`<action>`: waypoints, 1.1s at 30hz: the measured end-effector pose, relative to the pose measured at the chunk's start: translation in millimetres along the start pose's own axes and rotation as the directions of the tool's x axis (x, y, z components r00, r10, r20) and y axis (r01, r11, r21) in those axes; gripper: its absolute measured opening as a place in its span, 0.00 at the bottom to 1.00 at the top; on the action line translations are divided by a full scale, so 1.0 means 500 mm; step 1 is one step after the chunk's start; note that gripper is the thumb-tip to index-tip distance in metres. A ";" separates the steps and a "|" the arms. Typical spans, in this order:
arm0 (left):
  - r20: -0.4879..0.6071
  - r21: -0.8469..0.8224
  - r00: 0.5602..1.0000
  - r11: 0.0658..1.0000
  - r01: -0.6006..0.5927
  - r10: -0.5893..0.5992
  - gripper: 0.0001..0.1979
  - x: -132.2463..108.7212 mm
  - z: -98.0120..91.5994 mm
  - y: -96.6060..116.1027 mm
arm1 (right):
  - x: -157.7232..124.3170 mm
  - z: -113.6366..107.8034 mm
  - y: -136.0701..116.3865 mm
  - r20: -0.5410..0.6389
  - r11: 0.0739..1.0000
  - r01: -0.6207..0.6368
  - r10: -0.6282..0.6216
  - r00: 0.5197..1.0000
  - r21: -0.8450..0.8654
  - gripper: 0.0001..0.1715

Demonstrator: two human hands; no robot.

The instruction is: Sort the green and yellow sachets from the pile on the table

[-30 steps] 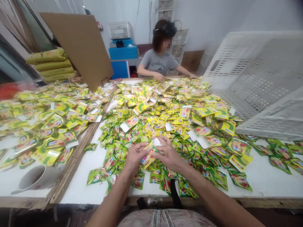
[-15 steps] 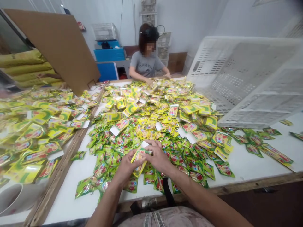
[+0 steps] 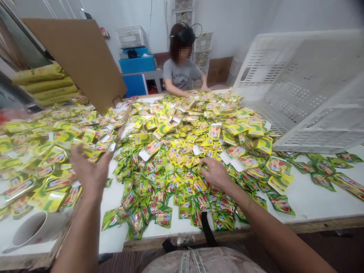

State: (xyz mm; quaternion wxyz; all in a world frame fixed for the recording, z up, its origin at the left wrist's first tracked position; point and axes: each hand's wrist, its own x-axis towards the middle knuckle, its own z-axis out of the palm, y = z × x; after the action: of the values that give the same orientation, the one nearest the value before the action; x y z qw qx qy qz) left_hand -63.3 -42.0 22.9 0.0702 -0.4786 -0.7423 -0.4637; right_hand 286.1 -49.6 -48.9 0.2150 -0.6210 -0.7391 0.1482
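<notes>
A big heap of green and yellow sachets (image 3: 184, 151) covers the white table (image 3: 307, 201) in front of me. My right hand (image 3: 214, 172) rests on the heap near its middle, fingers curled down onto the sachets; what they grip is hidden. My left hand (image 3: 89, 168) hangs in the air out to the left, fingers spread and nothing in it, above the gap between the two tables. Below it lies a second spread of yellow sachets (image 3: 48, 151) on the left table.
A white plastic crate (image 3: 307, 87) lies tipped on its side at the right. A cardboard sheet (image 3: 76, 57) leans at the back left beside stacked yellow sacks (image 3: 45, 83). A white cup (image 3: 34, 229) stands at the near left. Another person (image 3: 182, 64) works at the table's far end.
Both hands held a sachet together before me. Now my left hand has swung out left and is open, and my right hand has dropped onto the heap.
</notes>
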 end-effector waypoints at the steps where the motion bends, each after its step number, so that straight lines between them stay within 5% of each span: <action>1: 0.086 0.022 0.996 1.000 -0.008 0.006 0.31 -0.027 0.009 0.012 | -0.006 0.007 0.010 0.010 0.997 0.018 -0.018 1.000 -0.073 0.14; 2: 0.254 0.004 0.967 1.000 -0.019 0.017 0.23 -0.065 0.022 0.026 | -0.013 0.015 0.018 0.009 0.990 0.037 -0.036 0.999 -0.134 0.17; 3: 0.444 -0.020 0.894 0.998 -0.065 0.067 0.18 -0.108 0.037 0.041 | -0.021 0.023 0.022 0.004 0.982 0.055 -0.056 0.998 -0.178 0.21; 5: 0.699 -0.044 0.694 0.978 -0.202 0.174 0.16 -0.194 0.070 0.066 | -0.036 0.034 0.027 -0.009 0.975 0.089 -0.092 0.996 -0.204 0.24; 7: 0.791 -0.054 0.564 0.946 -0.319 0.235 0.12 -0.259 0.098 0.079 | -0.046 0.036 0.029 -0.045 0.986 0.096 -0.103 0.994 -0.135 0.22; 8: 0.802 -0.064 0.537 0.931 -0.359 0.262 0.10 -0.280 0.108 0.080 | -0.048 0.033 0.030 -0.076 0.994 0.083 -0.089 0.993 -0.070 0.22; 11: 0.762 -0.085 0.592 0.947 -0.310 0.262 0.03 -0.301 0.120 0.069 | -0.052 0.026 0.027 -0.148 0.975 0.001 0.033 0.989 0.223 0.18; 14: 0.721 -0.131 0.684 0.991 -0.022 0.111 0.04 -0.293 0.120 0.062 | -0.050 0.035 0.015 -0.060 0.808 -0.109 0.176 0.983 0.580 0.17; 16: 0.726 -0.246 0.687 0.943 0.224 0.027 0.10 -0.289 0.122 0.067 | -0.047 0.052 0.002 0.076 0.638 -0.210 0.231 0.970 0.741 0.19; 19: 0.746 -0.385 0.662 0.770 0.509 -0.065 0.14 -0.291 0.127 0.080 | -0.044 0.073 -0.019 0.168 0.574 -0.278 0.237 0.957 0.770 0.23; 23: 0.759 -0.426 0.628 0.598 0.679 -0.172 0.16 -0.302 0.131 0.091 | -0.052 0.071 -0.052 -0.125 0.889 -0.022 0.089 0.988 0.458 0.19; 25: 0.768 -0.451 0.615 0.529 0.719 -0.180 0.17 -0.310 0.132 0.095 | -0.059 0.068 -0.074 -0.175 0.921 0.045 0.026 0.984 0.386 0.17; 27: 0.776 -0.478 0.603 0.452 0.753 -0.183 0.17 -0.317 0.131 0.102 | -0.063 0.072 -0.097 -0.047 0.862 -0.020 0.051 0.998 0.506 0.19; 30: 0.811 -0.473 0.541 0.296 0.830 -0.222 0.17 -0.317 0.124 0.114 | -0.064 0.087 -0.119 0.261 0.650 -0.220 0.035 0.965 0.727 0.19; 33: 0.874 -0.394 0.441 0.232 0.889 -0.205 0.16 -0.302 0.105 0.118 | -0.067 0.093 -0.121 0.333 0.455 -0.293 -0.009 0.943 0.841 0.14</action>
State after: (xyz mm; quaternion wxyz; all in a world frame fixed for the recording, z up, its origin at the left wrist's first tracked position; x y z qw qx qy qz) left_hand 80.6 -93.2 -52.7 -0.6266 -0.2432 -0.5083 -0.5384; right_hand 215.5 -91.5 -64.1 0.3795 -0.4519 -0.5238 0.6143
